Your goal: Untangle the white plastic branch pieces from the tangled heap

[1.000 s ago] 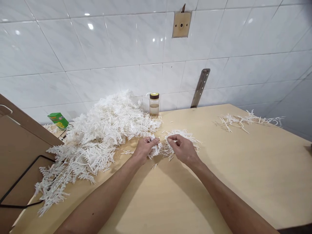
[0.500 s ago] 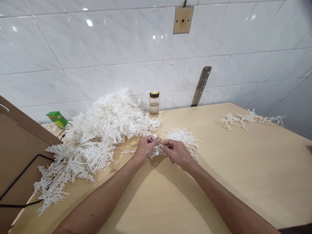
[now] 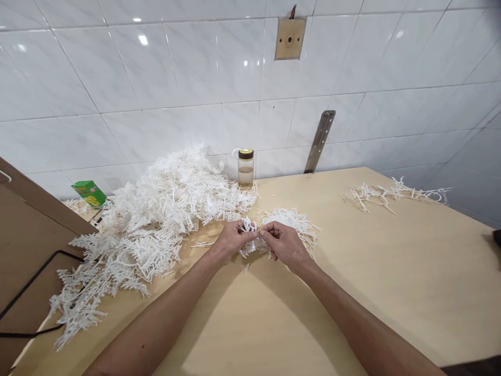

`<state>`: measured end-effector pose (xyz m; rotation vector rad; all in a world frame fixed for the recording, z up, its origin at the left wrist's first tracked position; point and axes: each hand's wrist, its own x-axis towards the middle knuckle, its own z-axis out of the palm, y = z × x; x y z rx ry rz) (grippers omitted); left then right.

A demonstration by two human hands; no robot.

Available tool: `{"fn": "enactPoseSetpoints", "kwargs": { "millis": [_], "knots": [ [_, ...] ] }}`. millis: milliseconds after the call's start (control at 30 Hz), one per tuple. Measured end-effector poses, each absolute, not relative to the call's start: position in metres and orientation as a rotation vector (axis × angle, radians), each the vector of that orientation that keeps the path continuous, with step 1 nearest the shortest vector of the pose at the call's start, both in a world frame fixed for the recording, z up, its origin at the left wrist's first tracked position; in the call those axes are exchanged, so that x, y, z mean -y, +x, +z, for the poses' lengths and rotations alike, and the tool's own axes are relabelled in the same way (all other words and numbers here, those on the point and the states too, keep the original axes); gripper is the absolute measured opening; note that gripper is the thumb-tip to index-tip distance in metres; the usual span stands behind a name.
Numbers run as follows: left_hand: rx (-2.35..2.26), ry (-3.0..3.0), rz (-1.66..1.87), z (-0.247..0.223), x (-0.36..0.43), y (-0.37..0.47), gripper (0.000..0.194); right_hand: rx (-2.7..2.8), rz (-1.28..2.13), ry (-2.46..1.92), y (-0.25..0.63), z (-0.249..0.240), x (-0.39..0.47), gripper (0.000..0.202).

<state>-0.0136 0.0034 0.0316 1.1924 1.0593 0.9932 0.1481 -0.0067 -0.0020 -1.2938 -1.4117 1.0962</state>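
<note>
Between my hands is a small white branched sprig (image 3: 247, 249), which looks like moulded plastic foliage. My left hand (image 3: 230, 240) is closed round it, thumb on top. The fingertips of my right hand (image 3: 284, 243) pinch at the sprig's right side, touching or nearly touching my left thumb. What exactly lies in that pinch is too small to see. Just behind my right hand lies a low pile of short white pieces (image 3: 291, 219). To the left rises a large heap of white branching sprigs (image 3: 176, 193). A few loose bits (image 3: 245, 268) lie on the table below my hands.
A lidded bottle of liquid (image 3: 246, 169) stands by the tiled wall. Bare white stems (image 3: 385, 196) lie at the far right of the table (image 3: 391, 271). At left are a green carton (image 3: 89, 193), a cardboard box (image 3: 31, 224) and a black metal frame (image 3: 31, 282). A metal bracket (image 3: 320, 141) leans at the wall.
The view has shifted slightly. My left thumb lies flatter across the sprig, and my right fingertips stay pinched beside it. The piles look the same.
</note>
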Motion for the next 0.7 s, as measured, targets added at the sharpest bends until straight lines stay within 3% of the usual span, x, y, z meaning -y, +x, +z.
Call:
{"fn": "enactPoseSetpoints", "kwargs": {
  "millis": [433, 700],
  "knots": [
    [-0.878, 1.245, 0.619, 0.045, -0.01, -0.035, 0.043, 1.688, 1.242, -1.118, 0.166, 0.01, 0.011, 0.029],
    [-0.771, 1.235, 0.571, 0.044, -0.013, -0.04, 0.045, 1.666, 1.377, -1.002, 0.168, 0.01, 0.01, 0.029]
  ]
}}
